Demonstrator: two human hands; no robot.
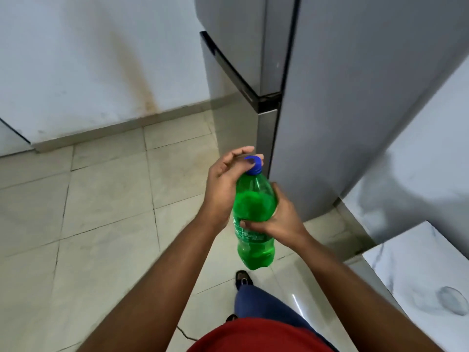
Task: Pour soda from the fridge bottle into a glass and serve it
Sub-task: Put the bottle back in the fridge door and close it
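Observation:
A green plastic soda bottle with a blue cap is held upright in front of me, over the floor. My right hand grips the bottle round its middle, just above the label. My left hand is curled round the cap at the top, thumb and fingers on it. A clear glass stands on the white marbled counter at the lower right, well apart from both hands.
The grey fridge stands shut just behind the bottle. A white marbled wall panel rises beside it on the right. Beige floor tiles spread to the left, up to a stained white wall.

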